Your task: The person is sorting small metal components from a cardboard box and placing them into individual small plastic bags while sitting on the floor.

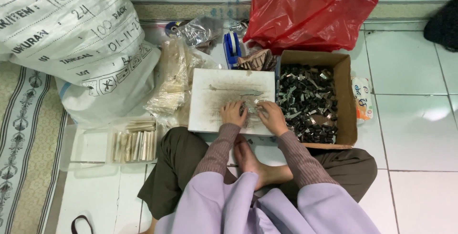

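Clearly, seat: the person sits cross-legged on the tiled floor, so everything lies within arm's reach around the knees.
Work surface: a white board [210,98], scuffed and stained, rests on the floor just ahead of the legs and gives the hands a flat bed to press against.
Held thing: a small clear plastic packet [250,106] lies on the board between the two hands, crumpled and shiny.
Left hand [233,113]: palm down, fingers curled and pressed together on the packet's left edge, wrist low over the board's near rim.
Right hand [271,115]: palm down, fingertips pinching the packet's right side; what lies inside is too small to tell.
Supply: a cardboard box [344,100] of small dark metal clips touches the board's right edge, close beside the right hand.
Left side: a clear tray [90,146] holds pale sticks laid in a row, near the left knee.
Behind: a red plastic bag [312,10], a large white sack [71,38] and a blue tape dispenser [232,47] stand beyond the board.
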